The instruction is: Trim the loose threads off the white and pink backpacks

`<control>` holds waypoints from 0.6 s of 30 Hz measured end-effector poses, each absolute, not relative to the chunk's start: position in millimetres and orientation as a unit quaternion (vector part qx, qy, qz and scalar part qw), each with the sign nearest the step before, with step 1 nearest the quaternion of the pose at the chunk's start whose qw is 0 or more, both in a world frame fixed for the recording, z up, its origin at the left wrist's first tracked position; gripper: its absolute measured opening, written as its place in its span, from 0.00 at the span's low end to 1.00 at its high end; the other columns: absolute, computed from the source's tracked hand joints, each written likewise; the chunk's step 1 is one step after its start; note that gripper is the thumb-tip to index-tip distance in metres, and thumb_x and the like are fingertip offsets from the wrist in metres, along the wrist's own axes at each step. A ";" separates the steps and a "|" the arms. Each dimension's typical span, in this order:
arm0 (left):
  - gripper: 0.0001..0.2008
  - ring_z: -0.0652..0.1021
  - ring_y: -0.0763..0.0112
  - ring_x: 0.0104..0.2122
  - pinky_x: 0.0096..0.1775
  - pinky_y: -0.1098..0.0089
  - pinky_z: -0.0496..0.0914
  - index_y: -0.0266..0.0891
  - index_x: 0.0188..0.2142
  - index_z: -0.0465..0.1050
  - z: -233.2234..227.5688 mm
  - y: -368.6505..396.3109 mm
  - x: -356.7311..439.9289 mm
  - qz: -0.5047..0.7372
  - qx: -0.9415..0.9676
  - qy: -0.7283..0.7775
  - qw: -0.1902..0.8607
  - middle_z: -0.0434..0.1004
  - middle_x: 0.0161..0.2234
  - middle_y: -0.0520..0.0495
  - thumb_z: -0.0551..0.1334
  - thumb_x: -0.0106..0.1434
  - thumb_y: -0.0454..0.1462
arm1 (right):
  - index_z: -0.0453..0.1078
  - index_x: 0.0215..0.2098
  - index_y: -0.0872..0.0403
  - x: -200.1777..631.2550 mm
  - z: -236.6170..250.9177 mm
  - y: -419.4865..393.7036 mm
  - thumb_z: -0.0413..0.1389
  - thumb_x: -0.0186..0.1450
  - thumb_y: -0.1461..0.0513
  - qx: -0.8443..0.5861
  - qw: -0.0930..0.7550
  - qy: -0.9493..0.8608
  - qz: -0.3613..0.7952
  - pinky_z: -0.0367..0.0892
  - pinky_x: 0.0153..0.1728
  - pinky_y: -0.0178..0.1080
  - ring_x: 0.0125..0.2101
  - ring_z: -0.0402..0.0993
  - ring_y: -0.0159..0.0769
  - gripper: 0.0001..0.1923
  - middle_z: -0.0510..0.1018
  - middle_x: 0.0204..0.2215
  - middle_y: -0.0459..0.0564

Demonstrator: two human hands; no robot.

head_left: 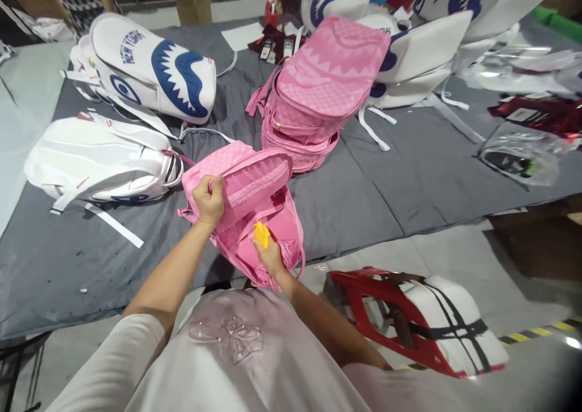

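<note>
A pink backpack (236, 163) lies unzipped near the table's front edge, its inside turned toward me. My left hand (209, 200) is closed on the edge of its raised panel. Inside the open compartment my right hand (271, 255) grips a small yellow plastic tool (261, 234), whose exact kind I cannot make out. Just behind stands a pile of pink backpacks (331, 79) with a jagged-teeth pattern. To the left, a white backpack (109, 157) lies with its straps up, close to the pink one.
Another white backpack (150, 66) with blue teeth lies at the back left. More white backpacks (418, 54) are piled at the back right, near plastic-wrapped items (522, 151). A red-framed chair with a white cushion (454, 321) stands right of me. Another person's checkered clothing (84, 0) shows behind the table.
</note>
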State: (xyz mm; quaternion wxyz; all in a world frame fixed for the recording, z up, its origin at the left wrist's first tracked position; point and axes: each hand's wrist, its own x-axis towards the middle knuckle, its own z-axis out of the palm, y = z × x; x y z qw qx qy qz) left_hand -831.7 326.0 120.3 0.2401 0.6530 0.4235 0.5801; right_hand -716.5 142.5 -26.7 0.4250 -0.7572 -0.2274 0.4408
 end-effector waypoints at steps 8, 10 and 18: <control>0.25 0.58 0.78 0.17 0.22 0.72 0.53 0.40 0.20 0.62 132.1 318.1 -812.2 0.553 0.722 0.349 0.225 0.55 0.16 0.57 0.56 0.69 0.52 | 0.77 0.42 0.52 -717.9 -21.9 148.0 0.63 0.58 0.53 -0.780 0.302 -0.376 0.398 0.69 0.43 0.41 0.39 0.80 0.48 0.17 0.83 0.33 0.54; 0.24 0.59 0.78 0.17 0.22 0.72 0.54 0.40 0.21 0.64 135.2 317.0 -811.8 0.545 0.739 0.335 0.214 0.56 0.16 0.57 0.56 0.68 0.52 | 0.78 0.40 0.50 -716.6 -21.9 157.5 0.67 0.53 0.55 -0.771 0.291 -0.402 0.400 0.69 0.43 0.40 0.38 0.80 0.48 0.18 0.83 0.30 0.51; 0.23 0.58 0.77 0.17 0.24 0.71 0.54 0.40 0.21 0.63 125.5 326.0 -828.9 0.555 0.734 0.347 0.183 0.55 0.17 0.57 0.56 0.69 0.50 | 0.71 0.53 0.58 -702.6 -18.9 180.6 0.53 0.65 0.52 -0.789 0.356 -0.346 0.362 0.72 0.43 0.40 0.42 0.79 0.44 0.24 0.82 0.42 0.59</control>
